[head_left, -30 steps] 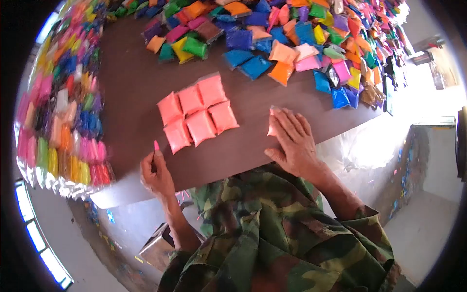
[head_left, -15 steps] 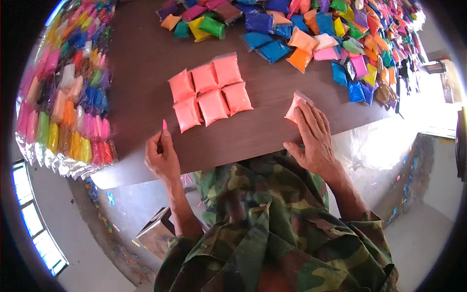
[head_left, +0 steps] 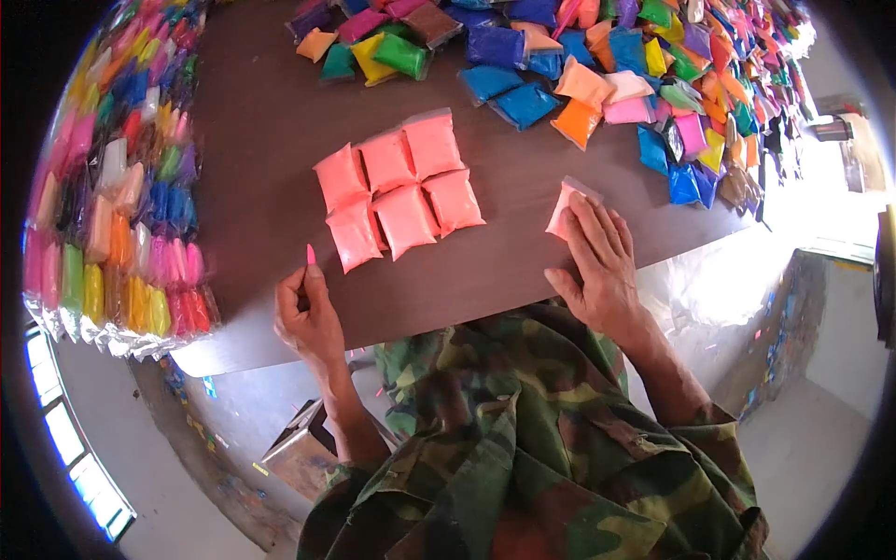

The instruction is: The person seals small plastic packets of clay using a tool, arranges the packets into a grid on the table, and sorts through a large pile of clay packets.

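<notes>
My left hand (head_left: 306,313) is closed near the table's front edge, pinching a small pink pointed piece (head_left: 311,254) between thumb and fingers. Its tip sticks up; the rest is hidden in the grip. My right hand (head_left: 597,271) lies with stretched fingers over a coral-pink clear-plastic packet (head_left: 562,211), covering its right part. Between the hands, coral-pink packets (head_left: 405,220) lie flat in two rows, close together, nearer to my left hand.
On the left, bundled packets of many colours (head_left: 112,233) stand in rows along the dark brown table (head_left: 261,140). A loose heap of coloured packets (head_left: 597,84) covers the back and right. Below the table at the left is a box (head_left: 303,448).
The whole view has tilted slightly, so the table and left-hand packets sit a little lower. Both hands keep nearly the same pose and hold.
</notes>
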Demonstrator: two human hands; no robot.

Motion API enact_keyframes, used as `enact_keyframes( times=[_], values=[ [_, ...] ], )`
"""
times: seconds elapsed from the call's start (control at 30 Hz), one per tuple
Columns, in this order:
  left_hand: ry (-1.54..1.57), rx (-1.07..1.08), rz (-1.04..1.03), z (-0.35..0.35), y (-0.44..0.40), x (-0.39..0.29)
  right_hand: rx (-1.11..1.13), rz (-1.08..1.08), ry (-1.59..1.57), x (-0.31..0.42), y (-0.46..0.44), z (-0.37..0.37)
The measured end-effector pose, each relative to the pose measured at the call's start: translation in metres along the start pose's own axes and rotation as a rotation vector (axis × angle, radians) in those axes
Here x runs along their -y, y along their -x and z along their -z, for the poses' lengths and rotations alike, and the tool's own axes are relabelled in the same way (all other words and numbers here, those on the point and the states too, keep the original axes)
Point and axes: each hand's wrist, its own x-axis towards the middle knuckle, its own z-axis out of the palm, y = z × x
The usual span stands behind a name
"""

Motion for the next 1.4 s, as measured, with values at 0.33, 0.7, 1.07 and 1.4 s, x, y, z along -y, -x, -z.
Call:
enact_keyframes(
  times=[0.33,0.7,1.07,1.4],
  values=[
    [0.118,-0.028,-0.022,-0.002,0.001,-0.001,-0.231,-0.191,-0.289,0.004,-0.008,-0.005],
    [0.100,-0.018,-0.017,0.002,0.002,0.007,-0.352,-0.143,-0.167,0.006,-0.027,-0.001],
    [0.150,-0.037,-0.012,-0.001,0.001,0.000,-0.234,-0.744,-0.706,0.029,-0.036,0.000],
    [0.079,-0.043,-0.014,-0.002,0.001,-0.001,-0.205,-0.150,-0.066,0.011,-0.005,0.029]
  ],
)
